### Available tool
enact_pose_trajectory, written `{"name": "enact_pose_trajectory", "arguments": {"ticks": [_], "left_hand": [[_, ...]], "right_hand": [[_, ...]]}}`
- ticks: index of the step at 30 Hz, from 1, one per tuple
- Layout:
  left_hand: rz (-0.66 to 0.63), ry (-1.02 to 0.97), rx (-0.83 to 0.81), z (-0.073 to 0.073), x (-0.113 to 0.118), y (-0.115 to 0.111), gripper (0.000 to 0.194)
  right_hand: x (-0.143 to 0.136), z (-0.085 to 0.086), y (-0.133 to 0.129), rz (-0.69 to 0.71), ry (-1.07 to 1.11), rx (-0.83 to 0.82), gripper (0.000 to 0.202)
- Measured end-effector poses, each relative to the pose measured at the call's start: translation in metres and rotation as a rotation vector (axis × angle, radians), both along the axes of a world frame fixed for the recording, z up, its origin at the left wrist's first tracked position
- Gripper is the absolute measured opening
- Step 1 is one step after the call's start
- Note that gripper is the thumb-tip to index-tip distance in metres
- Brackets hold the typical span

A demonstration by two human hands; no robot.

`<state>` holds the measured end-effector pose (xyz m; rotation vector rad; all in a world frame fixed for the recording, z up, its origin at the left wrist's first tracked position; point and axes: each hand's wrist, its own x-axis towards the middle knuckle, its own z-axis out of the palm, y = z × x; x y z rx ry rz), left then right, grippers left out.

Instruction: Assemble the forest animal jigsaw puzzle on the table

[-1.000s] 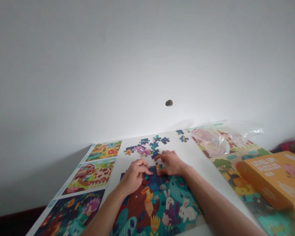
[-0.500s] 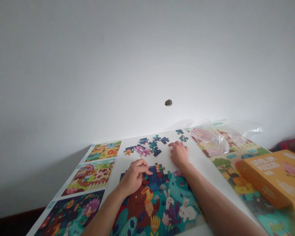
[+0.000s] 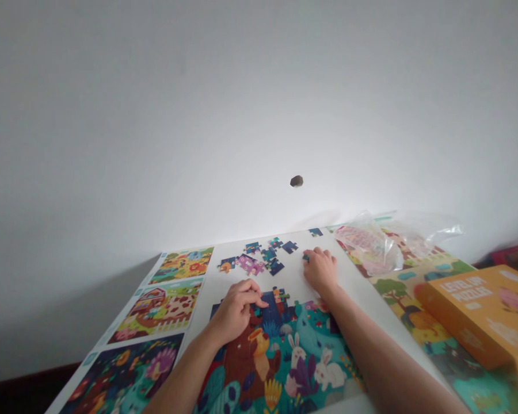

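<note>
An assembled part of a jigsaw puzzle (image 3: 302, 356), with a brown bear and white rabbits, lies on the white table. My left hand (image 3: 238, 310) rests on its upper left area, fingers stretched to the right over a dark blue part. Beyond the puzzle's upper edge, my right hand (image 3: 322, 269) has its fingers closed on a small dark puzzle piece (image 3: 306, 257), mostly hidden under the fingertips. Several loose pieces lie left of that hand, among them a purple piece (image 3: 250, 264) and a dark blue one (image 3: 290, 247). Another piece (image 3: 315, 232) sits near the wall.
Picture sheets (image 3: 166, 310) line the left side of the table. To the right lie a crumpled clear plastic bag (image 3: 371, 244), an illustrated sheet (image 3: 392, 287) and an orange puzzle box (image 3: 470, 305). A white wall (image 3: 242, 144) with a small hole rises behind the table.
My right hand has shifted slightly right and closed on a loose puzzle piece, which lay beyond its fingers before. My left hand stays in place on the puzzle.
</note>
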<state>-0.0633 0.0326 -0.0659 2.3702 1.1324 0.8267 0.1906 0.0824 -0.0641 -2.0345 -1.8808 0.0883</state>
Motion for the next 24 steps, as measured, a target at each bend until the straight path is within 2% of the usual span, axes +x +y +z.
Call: {"name": "enact_pose_trajectory", "arguments": {"ticks": [9, 11, 14, 16, 18, 21, 24], "left_hand": [[0.035, 0.026, 0.056, 0.004, 0.001, -0.003, 0.043], [0.084, 0.06, 0.107, 0.003, 0.0, -0.001, 0.039], [0.187, 0.116, 0.201, 0.0, -0.002, 0.002, 0.032], [0.236, 0.154, 0.238, -0.003, -0.003, 0.004, 0.03], [0.263, 0.192, 0.238, -0.005, -0.004, 0.005, 0.029], [0.29, 0.23, 0.208, -0.007, -0.004, 0.004, 0.025], [0.307, 0.243, 0.189, -0.006, -0.003, 0.004, 0.025]], "right_hand": [[-0.011, 0.004, -0.004, 0.123, 0.092, 0.012, 0.035], [-0.015, 0.007, -0.008, 0.249, 0.103, 0.043, 0.039], [-0.02, 0.009, -0.013, 0.559, 0.09, 0.025, 0.044], [-0.023, 0.009, -0.014, 0.668, 0.086, -0.013, 0.042], [-0.024, 0.007, -0.014, 0.655, 0.107, -0.006, 0.037], [-0.024, 0.004, -0.012, 0.56, 0.139, 0.064, 0.03], [-0.022, 0.002, -0.01, 0.441, 0.125, 0.084, 0.033]]}}
